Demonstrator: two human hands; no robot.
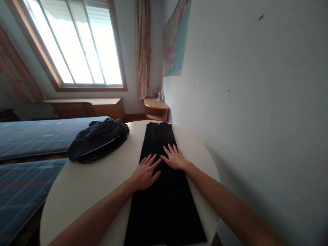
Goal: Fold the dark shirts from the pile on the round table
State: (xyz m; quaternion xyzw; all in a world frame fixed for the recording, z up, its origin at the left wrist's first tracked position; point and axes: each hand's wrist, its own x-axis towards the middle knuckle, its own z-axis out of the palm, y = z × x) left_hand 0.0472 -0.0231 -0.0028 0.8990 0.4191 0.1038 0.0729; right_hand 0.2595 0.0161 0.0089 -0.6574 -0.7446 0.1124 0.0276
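A black garment [164, 208] lies flat in a long strip on the round white table [94, 191], its collar end with a small label at the far edge. My left hand [146, 172] rests on the cloth near its left edge, fingers spread and palm down. Slightly farther up, my right hand [174, 157] lies on the garment near its right edge, its fingers also spread. Neither hand grips anything.
A dark heap of clothes [98, 140] with white stripes sits at the table's back left, beside blue checked mattresses [33, 136]. The wall [256, 102] runs close along the right. A corner shelf [156, 104] and a desk [102, 100] stand beyond.
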